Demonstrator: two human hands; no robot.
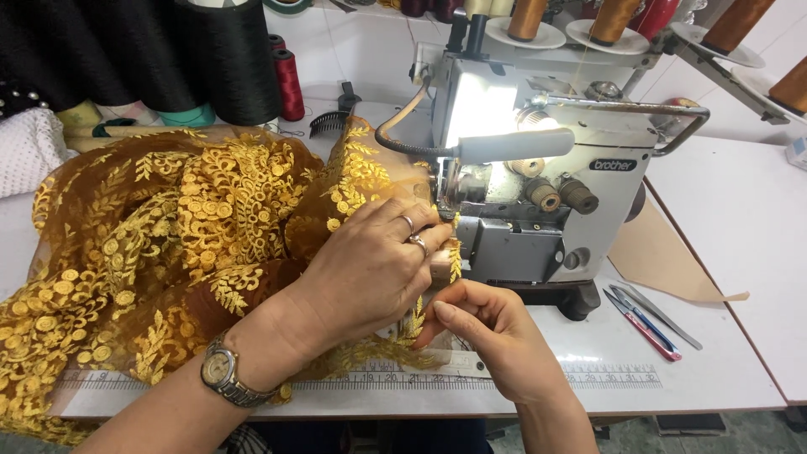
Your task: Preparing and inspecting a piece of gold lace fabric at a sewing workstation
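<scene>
Both hands are right up at the needle area, centre of the frame. The left hand (370, 261), with rings and a metal wristwatch, lies flat with fingers spread narrow, pressing down the sheer brown net fabric with gold leaf embroidery (168, 244). That fabric billows across the left half of the frame and runs in under the presser foot of the grey-white overlock sewing machine (538, 168). The right hand (487, 328), lower centre, has its fingers pinched shut on the fabric's embroidered edge, just in front of the machine.

The risk looks plain: the left fingertips sit very near the foot, and a slip forward could carry them into the needle or cutter. The net is slippery and heaped, so a loose fold could get dragged under and stitched or sliced by mistake. Raised embroidery might also snag and skew the seam.

Around them: the machine's white tube lamp (517, 145) hangs just above the work, partly blocking the view of the foot. Red-handled thread snips (643, 324) and steel tweezers (664, 317) lie on the white counter (740, 244), lower right. Black thread cones (227, 59) stand upper left, and a measuring tape strip (605, 376) runs along the counter's front edge.
</scene>
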